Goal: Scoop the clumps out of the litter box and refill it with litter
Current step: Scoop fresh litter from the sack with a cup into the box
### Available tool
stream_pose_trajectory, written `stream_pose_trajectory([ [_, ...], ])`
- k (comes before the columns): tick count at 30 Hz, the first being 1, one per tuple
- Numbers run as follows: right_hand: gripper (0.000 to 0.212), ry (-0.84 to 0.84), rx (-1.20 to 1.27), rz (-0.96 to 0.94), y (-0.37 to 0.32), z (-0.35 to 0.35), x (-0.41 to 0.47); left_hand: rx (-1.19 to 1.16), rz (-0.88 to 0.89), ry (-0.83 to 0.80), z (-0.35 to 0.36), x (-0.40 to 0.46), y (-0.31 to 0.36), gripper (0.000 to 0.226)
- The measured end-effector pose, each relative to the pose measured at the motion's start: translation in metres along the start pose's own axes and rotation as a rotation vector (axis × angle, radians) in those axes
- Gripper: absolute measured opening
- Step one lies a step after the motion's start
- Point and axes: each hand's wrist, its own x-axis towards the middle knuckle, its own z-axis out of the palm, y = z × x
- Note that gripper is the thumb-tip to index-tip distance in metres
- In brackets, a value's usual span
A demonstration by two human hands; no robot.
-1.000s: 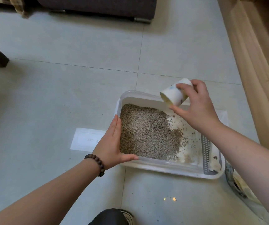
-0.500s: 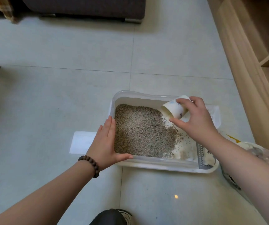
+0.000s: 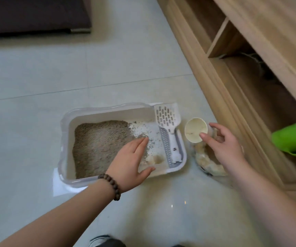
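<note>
Litter box (image 3: 67,139) under left hand (image 3: 133,157), cup (image 3: 195,130) in right hand (image 3: 224,145)

Green watering can (image 3: 293,138) cut by right edge; bag (image 3: 209,163) partly behind right hand (image 3: 222,145).

home living room, tiled floor (image 3: 36,77), wooden shelf unit (image 3: 250,50), sofa base (image 3: 33,15)

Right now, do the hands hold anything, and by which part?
The right hand pinches a paper cup at its rim and side. The left hand holds nothing; it lies flat over the litter.
</note>
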Motion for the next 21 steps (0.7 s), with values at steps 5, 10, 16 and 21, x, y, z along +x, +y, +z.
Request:
stream_pose_trajectory([
  [5, 0.045, 0.152, 0.18, 0.12, 0.054, -0.067, 0.006, 0.046, 0.156, -0.1, 0.039, 0.074, 0.069, 0.086],
  [10, 0.047, 0.199, 0.236, 0.171, 0.104, -0.098, 0.02, 0.148, 0.193, -0.304, 0.095, 0.14, 0.111, 0.103],
  [16, 0.044, 0.147, 0.147, 0.097, 0.127, -0.098, 0.033, -0.023, -0.048, -0.339, 0.129, 0.182, 0.126, 0.081],
  [21, 0.059, 0.166, -0.3, -0.151, 0.13, -0.083, 0.042, -0.091, -0.082, -0.324, 0.136, 0.184, 0.119, 0.078],
])
